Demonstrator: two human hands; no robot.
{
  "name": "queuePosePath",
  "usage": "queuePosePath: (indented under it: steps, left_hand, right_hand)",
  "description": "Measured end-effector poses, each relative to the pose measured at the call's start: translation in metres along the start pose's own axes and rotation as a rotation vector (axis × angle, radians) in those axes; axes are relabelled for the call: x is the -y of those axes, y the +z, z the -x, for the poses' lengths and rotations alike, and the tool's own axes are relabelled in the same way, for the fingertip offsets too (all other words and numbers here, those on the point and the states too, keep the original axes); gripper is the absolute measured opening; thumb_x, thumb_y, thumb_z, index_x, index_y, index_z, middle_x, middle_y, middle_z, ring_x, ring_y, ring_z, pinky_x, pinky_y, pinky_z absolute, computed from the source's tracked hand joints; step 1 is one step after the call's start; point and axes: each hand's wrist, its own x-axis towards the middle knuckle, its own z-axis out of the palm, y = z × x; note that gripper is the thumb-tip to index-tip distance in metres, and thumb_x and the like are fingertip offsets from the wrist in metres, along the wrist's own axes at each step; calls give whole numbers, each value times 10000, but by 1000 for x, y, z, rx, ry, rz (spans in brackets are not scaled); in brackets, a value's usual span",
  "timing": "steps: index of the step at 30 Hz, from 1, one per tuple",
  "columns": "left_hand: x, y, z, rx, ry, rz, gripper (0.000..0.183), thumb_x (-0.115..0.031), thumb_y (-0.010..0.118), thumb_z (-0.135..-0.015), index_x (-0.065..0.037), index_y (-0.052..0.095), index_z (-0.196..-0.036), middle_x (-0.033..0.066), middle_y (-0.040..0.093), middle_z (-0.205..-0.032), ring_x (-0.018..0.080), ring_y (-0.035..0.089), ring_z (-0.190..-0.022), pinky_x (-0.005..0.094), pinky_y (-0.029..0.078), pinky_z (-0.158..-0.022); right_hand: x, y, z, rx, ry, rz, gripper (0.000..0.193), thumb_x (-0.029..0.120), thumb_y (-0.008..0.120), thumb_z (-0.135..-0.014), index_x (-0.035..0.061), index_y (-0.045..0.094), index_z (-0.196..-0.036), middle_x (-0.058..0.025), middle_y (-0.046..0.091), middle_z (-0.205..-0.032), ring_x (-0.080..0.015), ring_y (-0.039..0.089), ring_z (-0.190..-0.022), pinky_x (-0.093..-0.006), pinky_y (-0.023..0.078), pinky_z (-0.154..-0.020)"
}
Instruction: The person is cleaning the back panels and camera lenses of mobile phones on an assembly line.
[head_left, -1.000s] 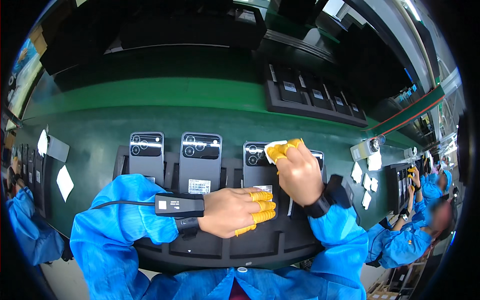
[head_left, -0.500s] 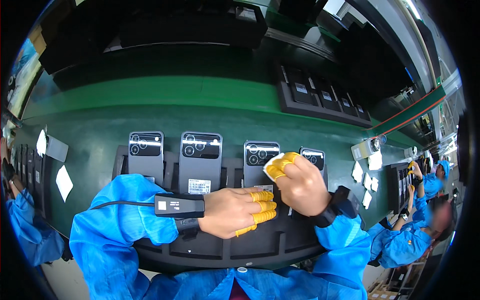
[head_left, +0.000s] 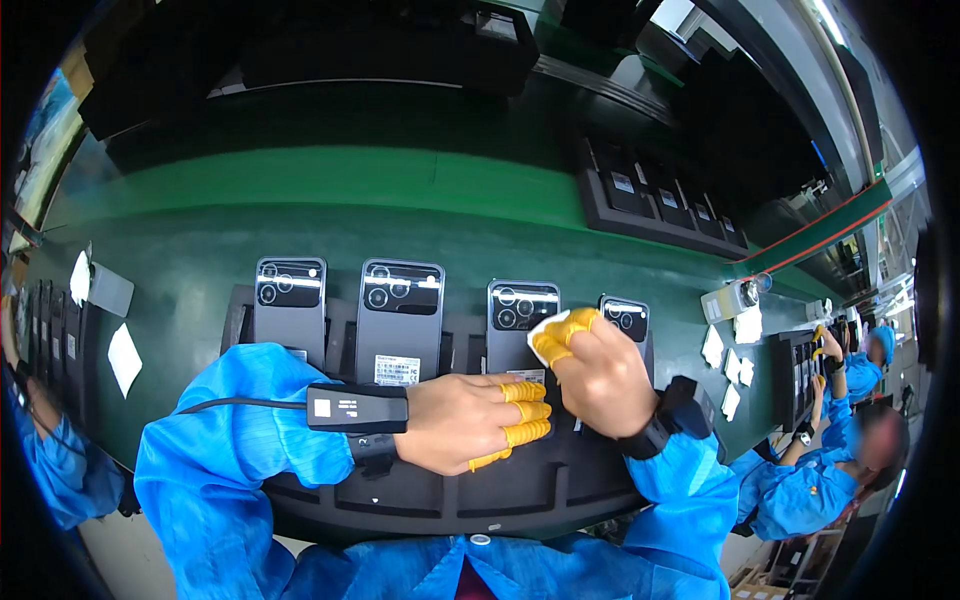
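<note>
My left hand [head_left: 468, 424], with yellow finger cots on its fingers, lies flat across the lower part of the third grey phone [head_left: 508, 343]. Its fingers are stretched out and slightly apart. My right hand [head_left: 603, 375] is closed in a pinch on a folded white wiping cloth [head_left: 546, 345], at the right edge of that phone below its camera panel. Two more grey phones, one at the far left [head_left: 290, 325] and one beside it [head_left: 400, 330], lie back side up. A fourth phone [head_left: 625, 318] is partly hidden behind my right hand. All rest in a black slotted tray [head_left: 430, 510].
Farther off, a dark tray of phones [head_left: 660, 222] sits on the green belt [head_left: 340, 185]. White cloth pieces [head_left: 125, 360] and a clear container [head_left: 112, 292] are at left; a white box [head_left: 728, 300] and several cloth pieces [head_left: 733, 365] at right. Co-workers in blue [head_left: 810, 480] sit at both sides.
The tray of phones on the far belt has slid a little to the right. Both my hands and the cloth stay almost where they were.
</note>
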Motion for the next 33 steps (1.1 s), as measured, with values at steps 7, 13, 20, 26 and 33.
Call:
queuePosePath:
  steps: [7,13,20,26,33]
  left_hand:
    - [-2,-4,-4,45,1,11,451,-212,604,-846,-35,571,-1261,130,608,-1174,285,561,-1208,396,381,-1130]
    - [1,1,-1,-6,5,3,448,-216,607,-850,-32,578,-1257,125,601,-1233,285,561,-1211,396,392,-1119]
    - [1,4,-2,18,-13,22,439,-218,605,-861,-31,580,-1257,119,596,-1261,272,562,-1212,391,390,-1120]
    - [0,2,-3,34,-5,8,435,-224,598,-866,-42,580,-1261,114,599,-1254,259,566,-1209,386,390,-1120]
    - [0,1,-1,20,-16,31,426,-222,604,-865,-38,586,-1249,121,598,-1253,286,553,-1231,386,401,-1108]
  right_hand:
    - [-1,0,-9,-60,-91,-41,311,69,649,-604,-17,694,-899,-99,587,-869,-281,609,-882,-351,537,-752]
    - [-21,-3,2,-17,-161,29,242,81,664,-579,25,716,-809,-57,570,-771,-241,603,-839,-353,549,-769]
    - [-36,-22,8,-54,10,66,170,0,686,-580,15,675,-749,-91,585,-769,-290,595,-780,-380,539,-720]
    - [-29,3,-7,-113,60,103,115,-20,677,-613,22,646,-714,-105,561,-749,-298,580,-753,-376,524,-681]
    - [-5,-19,8,93,17,-116,247,-15,661,-549,13,684,-793,-99,580,-783,-284,571,-746,-368,522,-689]
